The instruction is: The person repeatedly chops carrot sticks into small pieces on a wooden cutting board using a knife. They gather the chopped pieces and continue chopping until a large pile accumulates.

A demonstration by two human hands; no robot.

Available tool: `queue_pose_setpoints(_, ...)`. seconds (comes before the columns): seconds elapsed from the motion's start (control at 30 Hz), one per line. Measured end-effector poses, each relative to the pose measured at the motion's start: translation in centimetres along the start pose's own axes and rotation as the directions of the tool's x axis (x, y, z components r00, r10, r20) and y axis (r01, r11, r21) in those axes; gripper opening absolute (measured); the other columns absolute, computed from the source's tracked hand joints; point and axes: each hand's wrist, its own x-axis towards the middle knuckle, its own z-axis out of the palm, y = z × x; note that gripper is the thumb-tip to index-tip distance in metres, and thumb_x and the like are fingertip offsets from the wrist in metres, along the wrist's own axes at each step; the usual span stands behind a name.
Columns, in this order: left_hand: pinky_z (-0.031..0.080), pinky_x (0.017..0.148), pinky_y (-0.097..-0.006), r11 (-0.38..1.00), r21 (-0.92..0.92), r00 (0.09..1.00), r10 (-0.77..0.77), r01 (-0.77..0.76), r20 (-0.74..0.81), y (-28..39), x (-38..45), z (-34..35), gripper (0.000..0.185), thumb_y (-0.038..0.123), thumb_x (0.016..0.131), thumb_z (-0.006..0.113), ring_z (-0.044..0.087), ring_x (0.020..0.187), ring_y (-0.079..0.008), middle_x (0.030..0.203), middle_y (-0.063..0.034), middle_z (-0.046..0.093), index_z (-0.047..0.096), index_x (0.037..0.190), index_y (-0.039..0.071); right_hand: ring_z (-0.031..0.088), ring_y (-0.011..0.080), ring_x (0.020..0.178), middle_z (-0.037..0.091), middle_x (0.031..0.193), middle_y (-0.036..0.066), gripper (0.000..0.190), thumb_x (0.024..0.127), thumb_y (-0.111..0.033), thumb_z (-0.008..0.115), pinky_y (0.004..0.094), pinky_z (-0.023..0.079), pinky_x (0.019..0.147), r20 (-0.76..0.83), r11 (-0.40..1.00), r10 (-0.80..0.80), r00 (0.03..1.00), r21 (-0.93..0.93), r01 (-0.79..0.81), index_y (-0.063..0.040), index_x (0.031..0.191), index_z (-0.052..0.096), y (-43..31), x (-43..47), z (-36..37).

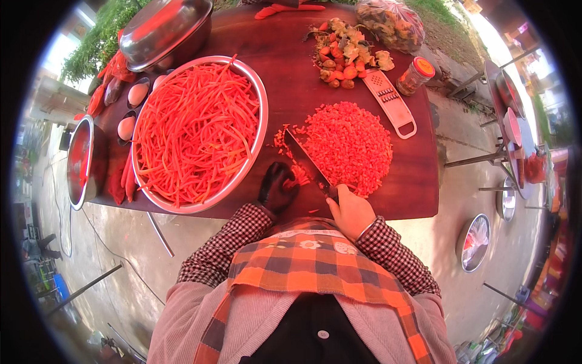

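My left hand (277, 187), in a black glove, presses a small bunch of carrot strips (298, 175) against the dark red wooden table (291, 86). In my bare right hand (354, 212) is the handle of a kitchen knife (305, 157). Its dark blade slants away to the upper left, just beyond the strips. Against the blade's right side lies a broad heap of diced carrot (350, 148), with some loose bits scattered to its left. A wide metal basin (263, 102) full of long carrot strips (195, 132) stands left of my gloved hand.
Carrot ends and trimmings (341, 57) lie at the back, near a filled plastic bag (393, 25). A flat grater (392, 105) and a lidded jar (413, 77) are on the right. Large metal vessels (166, 34) and a steel bowl (84, 166) occupy the left side.
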Motion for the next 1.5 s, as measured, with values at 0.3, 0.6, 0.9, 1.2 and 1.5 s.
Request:
queue_pose_setpoints(0.3, 0.047, 0.085, -0.0389, 0.996, -0.035, 0.993, 0.090, -0.088, 0.070, 0.4, 0.3, 0.1, 0.022, 0.012, 0.073, 0.073, 0.055, 0.100, -0.0322, 0.107, -0.0139, 0.059, 0.063, 0.091, 0.005, 0.064, 0.0404, 0.067, 0.062, 0.079, 0.024, 0.028, 0.093, -0.024, 0.056, 0.0462, 0.053, 0.058, 0.103, 0.980, -0.048, 0.994, -0.185, 0.067, 0.001, 0.096, 0.045, -1.3, 0.6, 0.9)
queue_pose_setpoints(0.6, 0.048, 0.081, -0.0414, 0.999, -0.012, 0.998, 0.039, -0.039, 0.041, 0.5, -0.2, -0.2, 0.021, 0.011, 0.069, 0.076, 0.055, 0.095, -0.0333, 0.097, -0.0135, 0.059, 0.060, 0.081, 0.006, 0.065, 0.0371, 0.065, 0.063, 0.080, 0.021, 0.027, 0.092, -0.025, 0.057, 0.0447, 0.053, 0.056, -0.107, 0.988, -0.139, 0.985, -0.082, 0.130, -0.001, 0.096, 0.046, 0.8, 1.6, 3.2)
queue_pose_setpoints(0.9, 0.048, 0.081, -0.0390, 0.985, -0.151, 0.997, -0.074, 0.078, 0.036, -1.8, -1.7, 1.7, 0.020, 0.010, 0.072, 0.075, 0.055, 0.095, -0.0314, 0.099, -0.0116, 0.059, 0.061, 0.086, 0.006, 0.064, 0.0405, 0.069, 0.063, 0.079, 0.024, 0.030, 0.092, -0.026, 0.058, 0.0463, 0.053, 0.060, 0.013, 0.990, -0.104, 0.995, -0.099, 0.105, 0.001, 0.098, 0.045, -0.1, 2.3, 3.8)
queue_pose_setpoints(1.2, 0.049, 0.080, -0.0399, 0.995, 0.036, 0.993, -0.094, 0.092, 0.064, -4.4, -4.7, 2.8, 0.020, 0.015, 0.073, 0.074, 0.056, 0.095, -0.0317, 0.098, -0.0139, 0.059, 0.063, 0.087, 0.004, 0.065, 0.0393, 0.073, 0.063, 0.082, 0.022, 0.028, 0.094, -0.026, 0.055, 0.0462, 0.053, 0.063, 0.191, 0.987, -0.071, 0.979, -0.127, 0.096, 0.000, 0.098, 0.045, -1.0, 1.0, 0.3)
queue_pose_setpoints(1.5, 0.050, 0.079, -0.0387, 0.995, 0.100, 1.000, 0.014, -0.015, 0.017, 0.3, -1.8, -0.8, 0.019, 0.012, 0.071, 0.077, 0.059, 0.095, -0.0317, 0.095, -0.0136, 0.063, 0.067, 0.087, 0.006, 0.064, 0.0399, 0.071, 0.062, 0.083, 0.023, 0.028, 0.094, -0.026, 0.055, 0.0477, 0.052, 0.062, 0.025, 0.991, -0.126, 0.992, -0.033, 0.127, 0.000, 0.098, 0.045, 0.6, 1.7, 3.1)
